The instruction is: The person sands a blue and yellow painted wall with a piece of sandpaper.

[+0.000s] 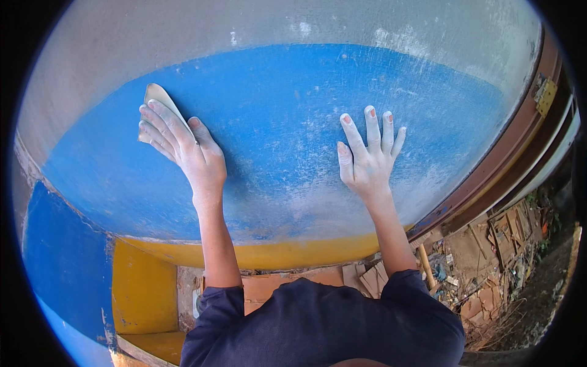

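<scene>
A blue painted wall (pixel 269 110) stands in front of me, scuffed with white dust. My left hand (pixel 183 137) presses a folded piece of sandpaper (pixel 160 94) against the blue area at the left, fingers laid over it and thumb along its edge. The sandpaper's tip and one side show past the fingers; the rest is hidden beneath them. Further right, my right hand (pixel 370 153) holds nothing. Its fingers are spread and its palm faces the wall, fingertips on or very near the paint. White dust coats both hands.
Grey paint lies above the blue, and a yellow band (pixel 293 252) runs below it. To the right is a brown frame (pixel 489 165) with a brass hinge (pixel 545 98). A blue and yellow side wall (pixel 143 287) stands left. Debris (pixel 489 269) covers the ground at lower right.
</scene>
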Demonstrator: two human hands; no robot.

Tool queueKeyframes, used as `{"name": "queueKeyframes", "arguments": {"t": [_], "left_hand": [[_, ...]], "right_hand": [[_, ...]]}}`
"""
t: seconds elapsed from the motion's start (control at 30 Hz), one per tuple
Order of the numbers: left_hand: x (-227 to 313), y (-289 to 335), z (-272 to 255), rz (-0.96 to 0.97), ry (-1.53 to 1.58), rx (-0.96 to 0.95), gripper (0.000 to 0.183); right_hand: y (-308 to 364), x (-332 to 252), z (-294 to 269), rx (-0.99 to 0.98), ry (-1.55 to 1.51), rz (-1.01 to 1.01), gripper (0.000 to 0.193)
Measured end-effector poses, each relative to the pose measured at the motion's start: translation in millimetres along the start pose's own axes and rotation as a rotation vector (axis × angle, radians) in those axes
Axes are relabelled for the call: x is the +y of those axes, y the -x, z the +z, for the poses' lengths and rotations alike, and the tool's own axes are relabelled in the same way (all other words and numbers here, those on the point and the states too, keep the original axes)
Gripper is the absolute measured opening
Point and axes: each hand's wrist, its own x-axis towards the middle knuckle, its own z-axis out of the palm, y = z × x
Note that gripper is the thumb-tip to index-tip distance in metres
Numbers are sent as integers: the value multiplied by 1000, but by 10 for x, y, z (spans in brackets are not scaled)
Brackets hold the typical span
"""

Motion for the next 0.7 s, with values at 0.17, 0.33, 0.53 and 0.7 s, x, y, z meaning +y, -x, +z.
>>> {"name": "queueKeyframes", "arguments": {"t": [0.17,0.33,0.53,0.7], "left_hand": [[362,1033,427,68,-65,-209,81],[823,630,423,156,32,-244,78],[1247,287,477,195,-12,-146,74],[1551,1993,855,203,20,-614,77]], "right_hand": [[182,301,-30,55,81,95,45],[257,771,-175,39,90,116,46],[420,1230,-317,62,118,156,50],[769,1439,-246,115,21,272,53]]}}
